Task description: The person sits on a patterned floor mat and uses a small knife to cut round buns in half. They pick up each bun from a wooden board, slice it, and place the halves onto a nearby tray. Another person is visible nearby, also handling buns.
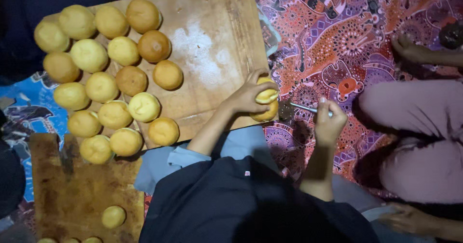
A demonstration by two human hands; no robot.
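My left hand (248, 94) grips a round golden bun (266, 104) at the right edge of a large wooden board (212, 45); the bun looks split across its middle. My right hand (329, 122) holds a thin metal utensil (303, 108), its tip pointing left toward the bun. Several more golden and browner buns (103, 74) lie in rows on the left part of the board. A white floury patch marks the board's middle.
A second, darker wooden board (72, 195) at the lower left carries a few buns (114, 216). A patterned purple and orange cloth (333, 35) covers the floor. Another person in pink trousers (415, 141) sits at the right, a hand (410, 219) low.
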